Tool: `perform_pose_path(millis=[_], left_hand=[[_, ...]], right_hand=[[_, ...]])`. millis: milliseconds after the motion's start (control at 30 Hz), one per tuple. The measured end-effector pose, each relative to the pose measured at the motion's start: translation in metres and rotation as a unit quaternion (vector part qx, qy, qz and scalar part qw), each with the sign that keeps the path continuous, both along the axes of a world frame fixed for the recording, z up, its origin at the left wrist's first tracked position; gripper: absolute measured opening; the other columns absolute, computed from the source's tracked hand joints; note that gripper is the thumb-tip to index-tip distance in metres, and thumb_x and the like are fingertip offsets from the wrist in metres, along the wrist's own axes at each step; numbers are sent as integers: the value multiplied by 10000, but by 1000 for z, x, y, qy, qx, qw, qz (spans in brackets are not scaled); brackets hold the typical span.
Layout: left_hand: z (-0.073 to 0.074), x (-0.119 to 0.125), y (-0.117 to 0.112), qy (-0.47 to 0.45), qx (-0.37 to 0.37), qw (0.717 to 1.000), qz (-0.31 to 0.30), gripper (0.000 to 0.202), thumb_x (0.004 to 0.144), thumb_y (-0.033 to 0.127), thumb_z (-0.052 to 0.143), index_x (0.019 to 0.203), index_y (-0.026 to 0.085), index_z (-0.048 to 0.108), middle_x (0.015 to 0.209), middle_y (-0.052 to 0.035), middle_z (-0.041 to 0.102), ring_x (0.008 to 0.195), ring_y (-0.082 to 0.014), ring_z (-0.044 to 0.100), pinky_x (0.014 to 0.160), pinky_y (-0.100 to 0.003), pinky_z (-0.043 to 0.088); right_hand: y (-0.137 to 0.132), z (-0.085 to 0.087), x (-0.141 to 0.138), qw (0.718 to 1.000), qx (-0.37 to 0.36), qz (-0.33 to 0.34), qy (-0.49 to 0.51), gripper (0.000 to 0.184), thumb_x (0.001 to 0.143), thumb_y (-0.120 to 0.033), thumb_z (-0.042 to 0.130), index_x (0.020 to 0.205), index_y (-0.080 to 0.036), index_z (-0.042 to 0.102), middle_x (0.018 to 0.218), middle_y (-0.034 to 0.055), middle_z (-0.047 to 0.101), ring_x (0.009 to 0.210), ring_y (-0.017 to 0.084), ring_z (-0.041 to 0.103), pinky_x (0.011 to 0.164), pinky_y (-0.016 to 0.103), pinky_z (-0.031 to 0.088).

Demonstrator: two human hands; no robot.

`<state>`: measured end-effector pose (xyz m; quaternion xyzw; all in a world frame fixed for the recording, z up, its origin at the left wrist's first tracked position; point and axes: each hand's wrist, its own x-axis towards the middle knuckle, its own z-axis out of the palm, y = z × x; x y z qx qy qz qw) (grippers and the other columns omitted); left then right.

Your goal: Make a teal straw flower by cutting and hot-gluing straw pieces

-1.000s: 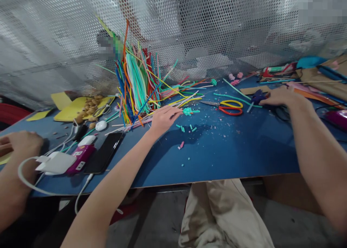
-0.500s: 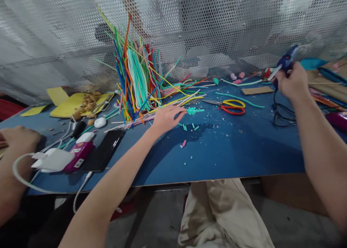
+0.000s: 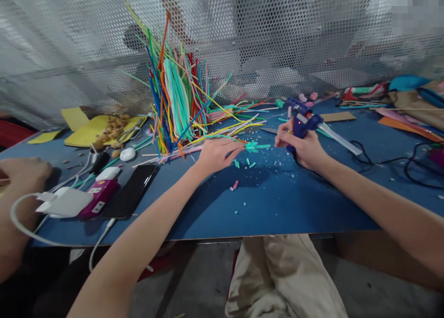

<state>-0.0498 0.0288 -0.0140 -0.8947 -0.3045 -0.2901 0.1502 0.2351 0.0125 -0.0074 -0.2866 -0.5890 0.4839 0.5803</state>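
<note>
Between the fingertips of my left hand [image 3: 220,157] is a turquoise pipe-cleaner piece [image 3: 255,146], its fuzzy cluster and thin tip sticking out to the right. My right hand [image 3: 302,146] is wrapped round the handle of a dark blue hot glue gun [image 3: 301,116]. A small red light glows on its side, and a pale glue stick [image 3: 342,139] juts from its back end. The gun's nozzle points up and left, apart from the turquoise piece. Behind my right hand the scissors are mostly hidden; a blade [image 3: 268,130] shows. Short turquoise cuttings [image 3: 251,165] lie below the piece.
A thick bundle of coloured pipe cleaners [image 3: 178,100] stands at the back against the perforated metal panel [image 3: 270,35]. On the left lie a black phone [image 3: 131,192], a white charger [image 3: 65,201] and another person's hand [image 3: 26,177]. The gun's black cord [image 3: 385,163] trails right.
My right hand has brought the glue gun from the far right in to the middle, in front of the scissors. My left hand has stayed nearly in place with the turquoise piece.
</note>
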Motion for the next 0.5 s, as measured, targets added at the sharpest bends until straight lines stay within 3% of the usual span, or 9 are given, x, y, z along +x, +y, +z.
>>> perform_pose_path(millis=[67,200,300,400,500], left_hand=[[0,1,-2,6,3,1000,0,272,1022,344,517,1075,240,763,1025,-40,790,869,-163,753,713,-264,523],[0,2,-2,-6,19,1000,-3,242,1008,336,547,1078,245,760,994,-28,793,843,-148,747,665,-248,494],[0,1,-1,-18,24,1000,-2,230,1002,339,558,1055,247,763,951,-12,793,817,-131,743,639,-235,483],[0,0,0,-25,12,1000,4,261,1016,348,528,1046,241,764,977,-23,793,853,-139,750,681,-238,512],[2,-1,-1,-30,3,999,11,268,1021,354,518,1045,245,762,1024,-20,792,914,-149,754,741,-247,544]], right_hand=[[-3,-6,-4,998,2,13,-65,333,848,-446,757,802,-234,505,802,-19,576,688,126,607,687,313,544],[-6,-9,7,984,30,17,-172,272,904,-496,681,947,-235,621,773,-11,649,475,84,489,481,277,439],[-4,-2,26,976,67,28,-205,298,902,-518,668,934,-222,672,796,14,705,424,84,483,440,285,426],[2,8,46,951,116,60,-279,324,839,-522,731,887,-202,729,730,29,716,423,109,526,433,288,449],[7,15,61,923,164,47,-346,336,826,-531,742,923,-209,748,741,27,725,494,131,582,480,279,464]])
